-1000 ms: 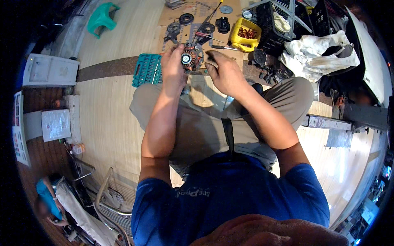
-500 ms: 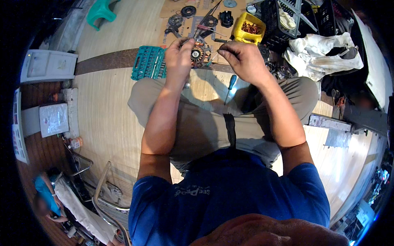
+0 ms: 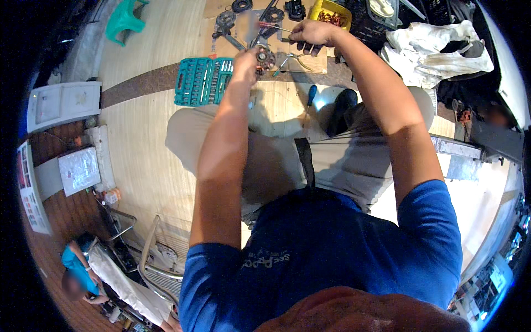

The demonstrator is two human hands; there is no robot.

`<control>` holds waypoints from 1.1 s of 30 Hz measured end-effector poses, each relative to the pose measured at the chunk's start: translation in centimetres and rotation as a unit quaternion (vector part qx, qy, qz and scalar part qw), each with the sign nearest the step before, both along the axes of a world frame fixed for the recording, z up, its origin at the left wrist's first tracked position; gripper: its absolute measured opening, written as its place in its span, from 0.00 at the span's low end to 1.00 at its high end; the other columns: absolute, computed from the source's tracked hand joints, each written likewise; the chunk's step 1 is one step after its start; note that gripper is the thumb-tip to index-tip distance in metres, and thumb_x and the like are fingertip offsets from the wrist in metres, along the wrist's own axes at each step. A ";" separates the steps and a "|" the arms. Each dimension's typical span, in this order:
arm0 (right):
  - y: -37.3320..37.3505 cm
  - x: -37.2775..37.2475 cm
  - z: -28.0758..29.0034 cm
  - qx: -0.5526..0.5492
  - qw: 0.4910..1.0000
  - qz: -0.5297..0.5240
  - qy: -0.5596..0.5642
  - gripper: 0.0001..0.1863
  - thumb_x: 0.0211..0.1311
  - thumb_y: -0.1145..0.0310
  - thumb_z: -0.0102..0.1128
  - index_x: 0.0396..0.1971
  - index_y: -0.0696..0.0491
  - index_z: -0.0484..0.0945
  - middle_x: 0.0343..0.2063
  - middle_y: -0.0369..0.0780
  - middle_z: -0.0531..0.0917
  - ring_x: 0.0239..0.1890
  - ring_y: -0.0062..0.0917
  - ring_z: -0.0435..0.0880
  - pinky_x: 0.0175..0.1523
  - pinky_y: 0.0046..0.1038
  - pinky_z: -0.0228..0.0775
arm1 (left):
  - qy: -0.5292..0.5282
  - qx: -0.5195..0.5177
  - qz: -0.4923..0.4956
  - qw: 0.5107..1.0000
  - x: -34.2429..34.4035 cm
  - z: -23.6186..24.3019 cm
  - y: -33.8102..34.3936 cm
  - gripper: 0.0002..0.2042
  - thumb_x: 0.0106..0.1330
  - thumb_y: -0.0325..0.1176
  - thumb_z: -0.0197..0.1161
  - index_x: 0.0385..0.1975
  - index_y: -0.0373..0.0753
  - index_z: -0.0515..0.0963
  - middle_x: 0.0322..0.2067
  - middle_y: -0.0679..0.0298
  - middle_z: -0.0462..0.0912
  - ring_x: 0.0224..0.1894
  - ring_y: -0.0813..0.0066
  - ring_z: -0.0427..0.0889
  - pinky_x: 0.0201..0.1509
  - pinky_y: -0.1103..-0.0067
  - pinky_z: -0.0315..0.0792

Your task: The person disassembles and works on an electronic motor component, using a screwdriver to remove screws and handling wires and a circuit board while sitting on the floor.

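Motor part (image 3: 266,60) is at the person's 12 o'clock, its left side in the left hand (image 3: 243,66), whose fingers are closed around it, some hidden. From there, the red screwdriver (image 3: 269,25) lies at 12 on the cardboard (image 3: 319,65); the right hand (image 3: 314,33), at 2, has curled fingers, pinching what I cannot tell. Blue screwdriver (image 3: 312,93) at 4, tool case (image 3: 203,82) at 8, yellow tub (image 3: 314,12) farther at 2. A one-handed hold is best kept firm and low, I judge.
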State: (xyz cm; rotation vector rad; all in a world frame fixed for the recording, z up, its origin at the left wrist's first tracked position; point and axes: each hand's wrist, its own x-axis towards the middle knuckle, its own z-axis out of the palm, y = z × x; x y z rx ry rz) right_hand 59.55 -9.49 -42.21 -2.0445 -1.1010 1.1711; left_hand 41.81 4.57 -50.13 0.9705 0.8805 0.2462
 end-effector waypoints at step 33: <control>1.6 7.6 -23.4 0.127 0.915 -0.290 -0.252 0.23 0.54 0.54 0.64 0.44 0.55 0.77 0.33 0.48 0.83 0.33 0.37 0.82 0.38 0.36 0.73 | 0.037 -0.145 0.078 0.986 3.9 -23.5 -1.7 0.15 0.65 0.33 0.58 0.50 0.37 0.70 0.43 0.58 0.78 0.37 0.64 0.81 0.30 0.72 0.83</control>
